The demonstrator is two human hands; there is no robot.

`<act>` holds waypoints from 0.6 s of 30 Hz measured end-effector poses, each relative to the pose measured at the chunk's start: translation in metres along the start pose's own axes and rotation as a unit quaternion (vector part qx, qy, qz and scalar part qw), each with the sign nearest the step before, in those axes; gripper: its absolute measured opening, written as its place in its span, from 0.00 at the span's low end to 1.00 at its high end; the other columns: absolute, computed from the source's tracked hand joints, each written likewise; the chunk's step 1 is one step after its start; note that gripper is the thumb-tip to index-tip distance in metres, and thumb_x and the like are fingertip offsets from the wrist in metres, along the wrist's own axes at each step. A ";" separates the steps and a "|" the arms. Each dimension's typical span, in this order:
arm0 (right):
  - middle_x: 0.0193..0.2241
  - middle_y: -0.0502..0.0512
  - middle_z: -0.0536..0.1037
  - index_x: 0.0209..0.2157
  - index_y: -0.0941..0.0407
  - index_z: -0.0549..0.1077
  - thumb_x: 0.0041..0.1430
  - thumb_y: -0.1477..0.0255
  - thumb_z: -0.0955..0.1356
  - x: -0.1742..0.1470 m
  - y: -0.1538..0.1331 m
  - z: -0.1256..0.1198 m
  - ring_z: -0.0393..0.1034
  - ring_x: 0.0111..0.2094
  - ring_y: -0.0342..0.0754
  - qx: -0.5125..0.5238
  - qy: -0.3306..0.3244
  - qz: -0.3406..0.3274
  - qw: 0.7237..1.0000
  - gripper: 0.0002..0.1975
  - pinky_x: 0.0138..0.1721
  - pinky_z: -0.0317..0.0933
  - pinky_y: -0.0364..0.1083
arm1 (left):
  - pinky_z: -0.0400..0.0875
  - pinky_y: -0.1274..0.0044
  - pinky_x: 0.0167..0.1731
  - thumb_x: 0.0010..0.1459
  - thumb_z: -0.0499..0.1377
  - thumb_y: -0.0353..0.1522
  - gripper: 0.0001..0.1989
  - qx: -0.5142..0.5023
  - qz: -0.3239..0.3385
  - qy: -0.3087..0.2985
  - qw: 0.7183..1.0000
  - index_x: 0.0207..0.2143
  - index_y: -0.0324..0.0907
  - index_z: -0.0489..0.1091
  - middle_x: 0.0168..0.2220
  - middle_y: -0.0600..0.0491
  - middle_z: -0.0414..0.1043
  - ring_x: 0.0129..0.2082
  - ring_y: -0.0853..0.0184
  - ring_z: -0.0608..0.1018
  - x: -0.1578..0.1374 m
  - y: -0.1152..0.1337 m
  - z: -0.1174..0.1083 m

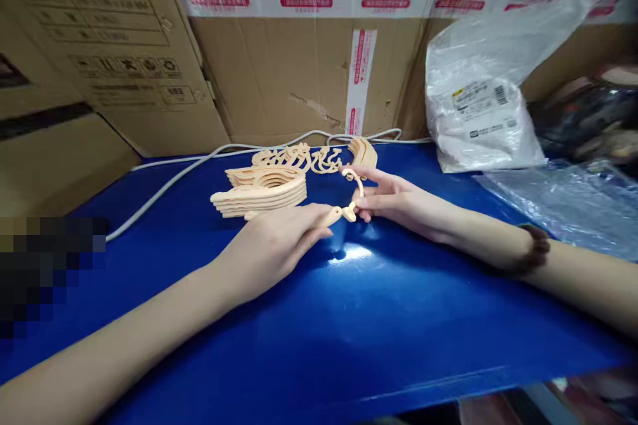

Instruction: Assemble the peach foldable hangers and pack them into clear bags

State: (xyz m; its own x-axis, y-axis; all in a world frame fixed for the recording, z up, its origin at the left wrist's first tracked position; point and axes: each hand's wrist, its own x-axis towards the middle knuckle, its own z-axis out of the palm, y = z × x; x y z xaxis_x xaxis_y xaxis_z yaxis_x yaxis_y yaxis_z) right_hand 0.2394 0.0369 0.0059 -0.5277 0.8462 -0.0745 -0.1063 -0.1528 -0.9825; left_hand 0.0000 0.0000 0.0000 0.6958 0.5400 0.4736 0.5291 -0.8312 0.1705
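Clearly, the right hand [405, 204] pinches a slender curved cream hook [359, 183], the left hand [274, 240] closed on a round-ended piece [333, 215].

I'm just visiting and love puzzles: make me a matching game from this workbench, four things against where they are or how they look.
1. cream curved plastic hook
2. layered cream plastic pieces
3. whitish plastic bag
4. dark brown wristband

A. piled on the blue table
B. worn on the right arm
C. in the right hand's grip
D. bears a printed label with a barcode

Pairs: 1-C, 2-A, 3-D, 4-B
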 end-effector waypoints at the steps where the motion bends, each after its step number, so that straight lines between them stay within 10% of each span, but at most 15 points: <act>1: 0.29 0.48 0.78 0.63 0.57 0.57 0.55 0.80 0.70 0.000 0.000 0.000 0.69 0.27 0.39 0.000 -0.004 -0.004 1.000 0.36 0.32 0.63 0.40 | 0.65 0.79 0.42 0.68 0.52 0.30 0.11 0.000 0.001 0.002 1.000 0.49 0.35 0.68 0.43 0.50 0.76 0.41 0.67 0.77 0.001 0.000 0.000; 18: 0.29 0.49 0.78 0.62 0.57 0.58 0.56 0.80 0.69 0.001 0.002 -0.002 0.69 0.27 0.40 -0.024 -0.021 -0.025 0.999 0.33 0.30 0.63 0.40 | 0.66 0.78 0.38 0.69 0.50 0.30 0.09 0.015 0.018 -0.003 1.000 0.48 0.38 0.67 0.40 0.53 0.76 0.38 0.68 0.77 0.003 0.001 -0.002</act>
State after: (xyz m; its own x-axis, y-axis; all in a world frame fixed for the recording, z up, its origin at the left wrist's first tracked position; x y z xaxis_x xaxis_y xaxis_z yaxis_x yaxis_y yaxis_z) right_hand 0.2401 0.0381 0.0035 -0.5584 0.8294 -0.0190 -0.0927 -0.0852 -0.9920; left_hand 0.0013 0.0005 0.0030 0.7177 0.5105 0.4736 0.5174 -0.8461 0.1280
